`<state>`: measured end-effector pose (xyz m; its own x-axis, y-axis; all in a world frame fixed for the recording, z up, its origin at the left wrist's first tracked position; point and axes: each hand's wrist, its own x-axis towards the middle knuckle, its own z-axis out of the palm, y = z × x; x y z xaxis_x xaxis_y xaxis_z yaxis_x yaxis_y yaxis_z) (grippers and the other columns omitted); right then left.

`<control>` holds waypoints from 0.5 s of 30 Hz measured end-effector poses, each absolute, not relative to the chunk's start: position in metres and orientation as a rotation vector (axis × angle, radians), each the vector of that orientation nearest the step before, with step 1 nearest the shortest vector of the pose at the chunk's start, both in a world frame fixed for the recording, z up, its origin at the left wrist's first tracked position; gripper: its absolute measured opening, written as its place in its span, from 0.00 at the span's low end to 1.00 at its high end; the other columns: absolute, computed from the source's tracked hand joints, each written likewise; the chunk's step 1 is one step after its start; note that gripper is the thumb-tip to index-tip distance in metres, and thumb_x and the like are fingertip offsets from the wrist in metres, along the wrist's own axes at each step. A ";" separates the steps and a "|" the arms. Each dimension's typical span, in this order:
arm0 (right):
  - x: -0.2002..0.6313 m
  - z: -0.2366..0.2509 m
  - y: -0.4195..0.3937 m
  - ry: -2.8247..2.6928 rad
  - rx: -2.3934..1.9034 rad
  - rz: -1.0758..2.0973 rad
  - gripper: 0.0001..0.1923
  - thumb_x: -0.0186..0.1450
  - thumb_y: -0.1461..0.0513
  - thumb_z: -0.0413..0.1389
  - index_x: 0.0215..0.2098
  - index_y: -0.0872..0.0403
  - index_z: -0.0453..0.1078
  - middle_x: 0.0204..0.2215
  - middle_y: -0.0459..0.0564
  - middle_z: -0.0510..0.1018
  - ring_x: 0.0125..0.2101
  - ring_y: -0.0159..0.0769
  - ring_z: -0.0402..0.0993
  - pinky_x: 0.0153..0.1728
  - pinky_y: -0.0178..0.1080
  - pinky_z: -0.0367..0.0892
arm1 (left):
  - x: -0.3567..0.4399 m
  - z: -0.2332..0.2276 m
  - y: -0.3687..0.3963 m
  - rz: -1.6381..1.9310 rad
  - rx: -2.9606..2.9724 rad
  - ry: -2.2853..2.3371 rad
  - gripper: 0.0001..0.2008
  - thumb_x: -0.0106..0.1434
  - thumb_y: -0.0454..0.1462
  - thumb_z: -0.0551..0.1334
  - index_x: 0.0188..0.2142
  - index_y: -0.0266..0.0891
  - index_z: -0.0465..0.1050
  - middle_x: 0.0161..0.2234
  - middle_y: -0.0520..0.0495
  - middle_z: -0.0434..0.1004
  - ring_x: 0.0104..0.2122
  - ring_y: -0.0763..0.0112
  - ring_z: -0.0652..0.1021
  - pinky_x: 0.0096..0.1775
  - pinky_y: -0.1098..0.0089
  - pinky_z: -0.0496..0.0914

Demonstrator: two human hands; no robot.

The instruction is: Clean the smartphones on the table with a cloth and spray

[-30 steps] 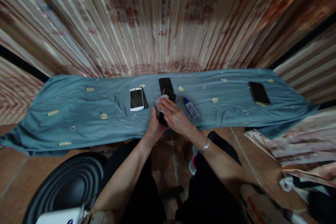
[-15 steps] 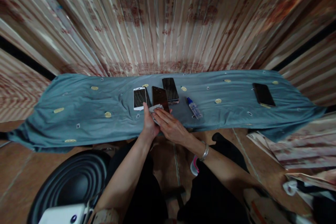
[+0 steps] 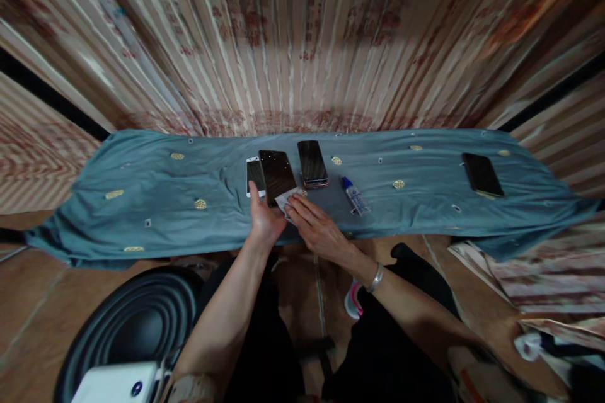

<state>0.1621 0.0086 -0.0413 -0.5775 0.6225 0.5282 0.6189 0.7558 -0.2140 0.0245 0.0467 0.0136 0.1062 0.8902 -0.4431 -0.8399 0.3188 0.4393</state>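
My left hand [image 3: 266,219] is closed around the lower end of a dark smartphone [image 3: 278,173], its thumb along the left edge. The phone's glossy face is turned up. My right hand [image 3: 317,227] presses a crumpled pale wipe [image 3: 287,199] against the phone's lower right corner. Partly behind the held phone lies a white phone [image 3: 255,175] with a dark screen. A stack of phones [image 3: 312,162] is just to the right, a black one on top. Further right lies a clear bottle with a blue cap [image 3: 355,195].
A blue-green cloth [image 3: 212,230] with a pineapple print covers the long narrow table. Near its right end rests another dark phone or case [image 3: 483,174]. Patterned curtains [image 3: 293,44] hang behind. At lower left are a round black stool [image 3: 137,327] and a white box-like device [image 3: 116,384].
Both hands have drawn slightly apart. The dark phone has shifted left, now overlapping the white phone, and the wipe has moved to its lower right corner. The view has shifted slightly.
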 end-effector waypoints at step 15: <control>0.168 -0.052 0.015 -2.100 -1.042 0.276 0.31 0.68 0.69 0.45 0.69 0.53 0.50 0.65 0.58 0.60 0.67 0.43 0.50 0.64 0.54 0.57 | 0.025 0.011 0.050 1.333 0.080 0.745 0.30 0.67 0.54 0.49 0.50 0.33 0.75 0.37 0.38 0.83 0.43 0.58 0.81 0.51 0.59 0.70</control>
